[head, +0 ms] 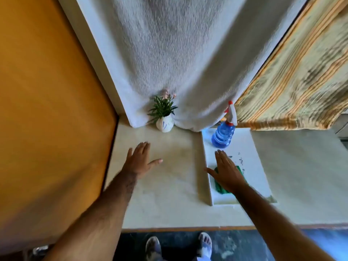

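Observation:
My left hand is stretched flat over the pale counter, fingers straight, holding nothing. My right hand is flat with straight fingers over a green cloth that lies on a white board; the hand covers most of the cloth. Dark marks dot the board just beyond my fingers. A blue spray bottle with a white and red trigger head stands at the board's far end.
A small white vase with a green plant stands at the back by a white curtain. A striped yellow curtain hangs right, an orange wall left. My feet are below the counter's front edge.

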`<state>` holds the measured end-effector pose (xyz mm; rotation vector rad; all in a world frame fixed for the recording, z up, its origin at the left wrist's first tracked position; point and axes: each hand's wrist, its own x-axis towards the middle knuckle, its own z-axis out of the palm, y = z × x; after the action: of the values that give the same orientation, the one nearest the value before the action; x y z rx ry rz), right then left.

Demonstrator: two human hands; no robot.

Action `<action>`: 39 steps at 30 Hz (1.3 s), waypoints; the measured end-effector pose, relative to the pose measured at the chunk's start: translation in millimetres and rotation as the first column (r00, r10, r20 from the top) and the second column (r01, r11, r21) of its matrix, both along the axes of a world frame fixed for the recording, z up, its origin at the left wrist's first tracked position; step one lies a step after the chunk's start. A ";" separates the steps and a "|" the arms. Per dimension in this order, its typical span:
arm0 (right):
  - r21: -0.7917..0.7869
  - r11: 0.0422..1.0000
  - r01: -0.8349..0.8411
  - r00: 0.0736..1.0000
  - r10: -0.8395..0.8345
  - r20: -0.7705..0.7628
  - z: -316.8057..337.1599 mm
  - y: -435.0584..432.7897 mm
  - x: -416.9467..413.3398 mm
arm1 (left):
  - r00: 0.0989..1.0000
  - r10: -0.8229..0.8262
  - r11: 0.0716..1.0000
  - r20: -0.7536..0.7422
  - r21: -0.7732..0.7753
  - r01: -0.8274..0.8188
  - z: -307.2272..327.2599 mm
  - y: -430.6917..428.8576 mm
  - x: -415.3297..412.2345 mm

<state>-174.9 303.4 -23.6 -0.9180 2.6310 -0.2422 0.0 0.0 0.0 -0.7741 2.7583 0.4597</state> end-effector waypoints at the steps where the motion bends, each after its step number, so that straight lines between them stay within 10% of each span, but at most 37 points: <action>1: 0.026 0.999 0.028 1.000 -0.028 -0.001 -9.4 5.2 2.8 | 1.000 0.011 0.999 0.024 0.034 -0.012 -14.8 1.4 4.2; 17: -0.157 0.976 0.152 0.987 -0.157 -0.017 -53.7 27.9 14.2 | 0.995 0.000 0.994 -0.097 -0.111 -0.011 -115.2 32.9 48.8; 26: -0.716 0.549 0.432 0.896 -0.351 0.271 25.1 -43.5 -118.6 | 0.984 -0.009 0.979 -0.178 -0.201 -0.027 -138.8 30.8 51.2; 39: -0.800 0.282 0.530 0.807 -0.459 0.372 29.3 -77.4 -132.6 | 0.975 -0.017 0.961 -0.221 -0.272 -0.045 -143.7 32.1 53.5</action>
<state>-307.5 225.9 5.7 -0.1824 2.5243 -1.9385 53.5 32.1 -143.7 -0.8513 3.0710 0.1718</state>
